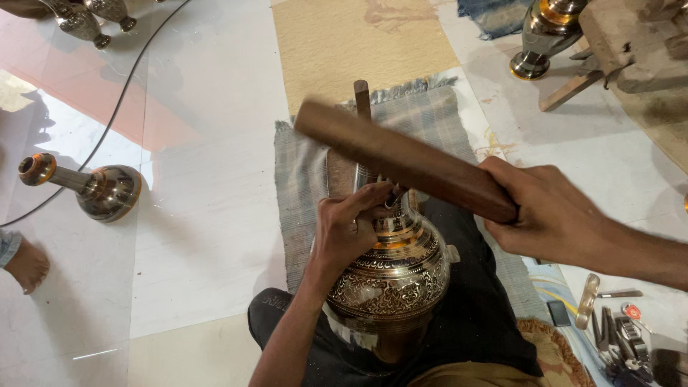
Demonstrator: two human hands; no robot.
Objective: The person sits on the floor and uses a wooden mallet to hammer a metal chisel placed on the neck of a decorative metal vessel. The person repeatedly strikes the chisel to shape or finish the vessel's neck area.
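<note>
At the far left edge a bare foot of another person shows, and just right of it a plain vase lies on its side on the pale floor, with a black cable curving past above it; two more vases sit in the upper left corner. In the middle, on a grey cloth, the engraved vase rests in the person's lap, its belly already covered in fine scrollwork while the neck bands look smooth, so most of the pattern seems done. The left hand is curled shut around a small chisel set against the neck. The right hand grips a wooden mallet fully closed, raised and blurred above the chisel. Open floor lies to the left; the right is crowded by a wooden block, another vase and loose tools in the lower right.
</note>
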